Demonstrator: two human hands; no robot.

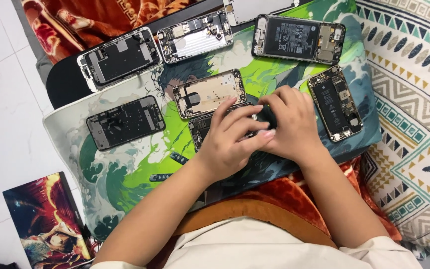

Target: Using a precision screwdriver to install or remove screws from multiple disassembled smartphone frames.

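Head view: left hand (230, 142) and right hand (289, 124) meet over an opened phone (205, 127), fingers pressed together pinching it steady; other gutted phones (125, 122) fan out within reach on the printed mat (125, 169).

Opened phones (125, 122) spread across the mat (125, 169) at upper frame; hands (260, 129) at centre; box (46, 219) lower left.

Head view, steeply down, close

Five opened phones (125, 121) on illustrated green mat (120, 169); patterned pillow (414, 99) right; picture box (46, 221) on floor.
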